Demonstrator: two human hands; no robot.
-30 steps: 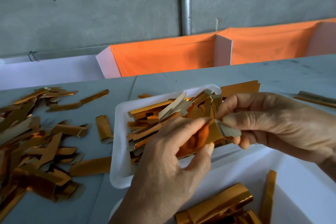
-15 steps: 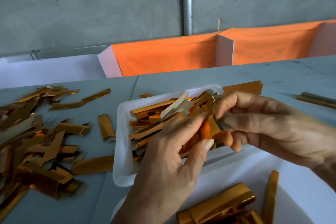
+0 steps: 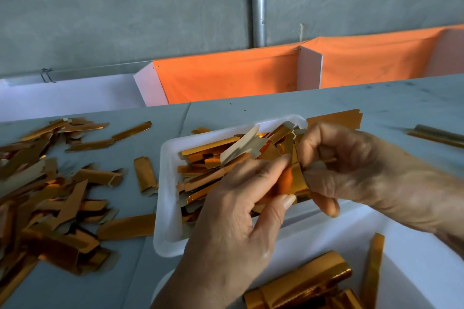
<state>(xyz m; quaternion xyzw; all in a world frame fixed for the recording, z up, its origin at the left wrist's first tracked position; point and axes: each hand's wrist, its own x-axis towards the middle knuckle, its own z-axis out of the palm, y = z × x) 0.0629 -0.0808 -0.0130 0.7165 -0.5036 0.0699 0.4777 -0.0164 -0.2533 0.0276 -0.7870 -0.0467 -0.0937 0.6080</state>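
Pinching 1 gold foil piece (image 3: 297,179) from both ends: left grip (image 3: 233,213) and right grip (image 3: 351,173), above white tray (image 3: 167,183). Piece mostly hidden between them, motion-blurred; fold shape unclear. Right wrist cut off.

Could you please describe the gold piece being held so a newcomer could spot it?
Find the white tray mid-table. Over its right side, the left hand and right hand pinch one gold piece between them. Unlike the loose strips around, it alone is held up in fingers.
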